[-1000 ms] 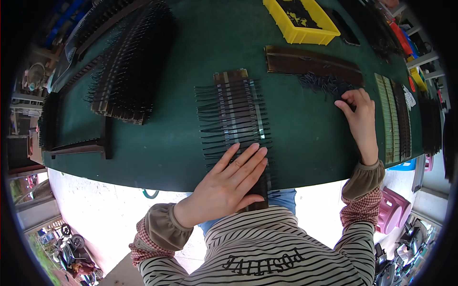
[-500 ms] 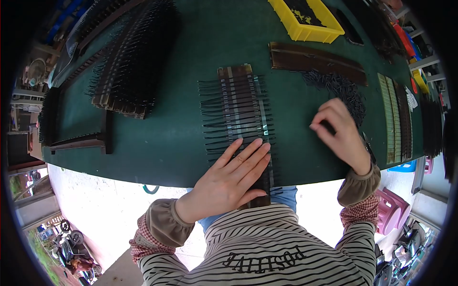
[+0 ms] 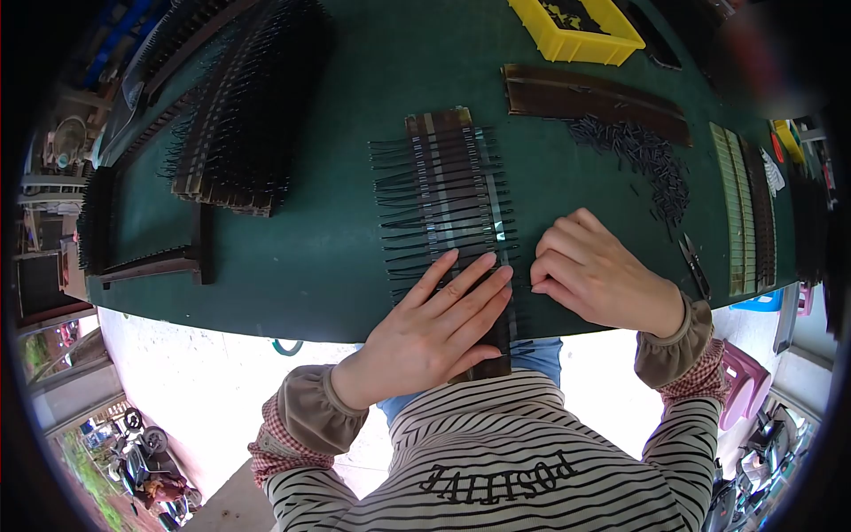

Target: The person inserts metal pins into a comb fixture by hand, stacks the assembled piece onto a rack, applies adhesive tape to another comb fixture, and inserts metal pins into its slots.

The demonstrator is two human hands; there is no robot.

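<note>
In the head view a long dark brown strip [image 3: 451, 177] lies on the green table, with rows of thin black wire leads sticking out on both sides. Across its near end my left hand [image 3: 437, 324] rests flat, fingers stretched out and slightly spread. Just right of the strip is my right hand [image 3: 592, 275], its fingers curled and the tips pinched near the lead ends. Whatever may be between those fingertips is too small to make out. A pile of short black tube pieces [image 3: 640, 160] lies beyond the right hand, and tweezers or snips [image 3: 694, 266] lie beside its wrist.
A brown board [image 3: 594, 105] lies behind the pile, with a yellow bin [image 3: 585, 44] farther back. On the left stands a thick stack of wired strips [image 3: 248, 115] beside a dark frame [image 3: 151, 266]. Pale slatted strips [image 3: 736, 213] lie at the right edge.
My right hand has moved left and toward me, from beside the black pile to the strip's right edge. My left hand stays flat on the strip.
</note>
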